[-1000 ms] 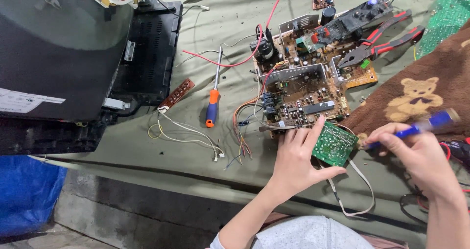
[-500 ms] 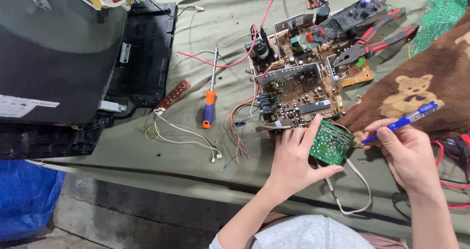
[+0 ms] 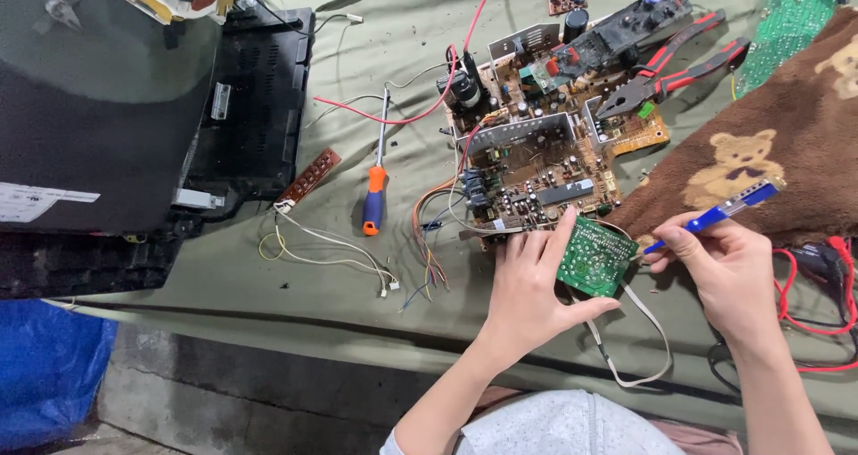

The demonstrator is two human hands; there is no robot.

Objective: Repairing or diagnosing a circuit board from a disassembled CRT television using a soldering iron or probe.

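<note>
Left hand (image 3: 527, 285): closed round a small green circuit board (image 3: 594, 256), thumb beneath, fingers on its left edge; board tilted, solder side up.
Right hand (image 3: 726, 267): pinches a blue soldering tool (image 3: 715, 215), tip at the board's right edge.
Board position: just below the large brown circuit board (image 3: 536, 164) on the desk (image 3: 357, 285).
Nearby: orange-handled screwdriver (image 3: 375, 187), red pliers (image 3: 666, 75), bear-patterned cloth (image 3: 778, 151).
</note>
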